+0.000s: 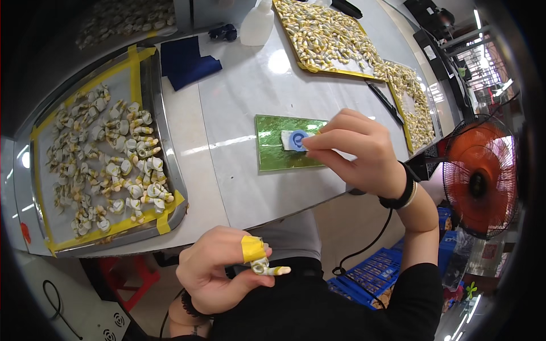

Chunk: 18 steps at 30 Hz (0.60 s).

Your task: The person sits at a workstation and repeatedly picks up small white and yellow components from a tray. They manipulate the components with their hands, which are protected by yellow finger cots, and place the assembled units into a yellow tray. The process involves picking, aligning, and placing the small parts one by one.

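Observation:
My left hand [219,270], low in front of my body, is closed on a small white and yellow molded piece [263,267] with a pale narrow end pointing right. Yellow tape [253,248] wraps one of its fingers. Over the table, my right hand [355,145] pinches the right edge of a small blue disc [297,140] with a dark curved mark. Under the disc lies a white pad [285,138] on a shiny green rectangular plate [270,156]. The right fingers partly cover the plate's right end.
A taped metal-edged tray [181,196] of similar pieces stands at left. Two yellow-edged trays [318,69] [407,136] of small pieces lie far right. A blue cloth [185,62], white bottle [257,25] and black pen-like tool [385,102] rest on the table. An orange fan [478,176] is at right.

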{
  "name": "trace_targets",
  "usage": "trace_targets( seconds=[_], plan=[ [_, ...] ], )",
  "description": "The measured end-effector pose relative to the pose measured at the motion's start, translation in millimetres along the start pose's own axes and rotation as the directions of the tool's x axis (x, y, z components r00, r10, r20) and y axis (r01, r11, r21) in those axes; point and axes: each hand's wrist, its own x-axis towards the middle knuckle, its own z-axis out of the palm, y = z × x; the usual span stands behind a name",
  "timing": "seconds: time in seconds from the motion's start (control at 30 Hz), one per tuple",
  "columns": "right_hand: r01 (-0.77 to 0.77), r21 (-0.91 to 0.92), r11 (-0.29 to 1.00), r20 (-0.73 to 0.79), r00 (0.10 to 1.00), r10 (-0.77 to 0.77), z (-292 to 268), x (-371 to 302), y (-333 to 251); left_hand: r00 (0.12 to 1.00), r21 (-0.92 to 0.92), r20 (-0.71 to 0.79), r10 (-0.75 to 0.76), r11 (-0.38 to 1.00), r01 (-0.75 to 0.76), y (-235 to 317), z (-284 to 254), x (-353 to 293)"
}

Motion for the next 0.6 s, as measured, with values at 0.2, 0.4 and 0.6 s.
trace_targets(
  seconds=[0.2,0.4,0.6],
  plan=[
    [-0.107,0.556,0.824,0.018,0.993,0.117,-6.5,-6.6,-46.4,0.989,0.220,0.066,0.131,0.965,-0.143,4.5,5.7,2.3],
    [-0.019,0.687,0.727,-0.054,0.996,0.076,2.8,-15.3,-62.3,0.988,0.163,0.067,0.141,0.975,-0.151,4.1,13.1,3.9],
    [0.153,0.584,0.797,-0.128,0.987,-0.096,8.0,-20.9,-56.2,0.976,0.225,0.172,0.137,0.959,-0.174,5.9,13.6,10.5]
  ],
)
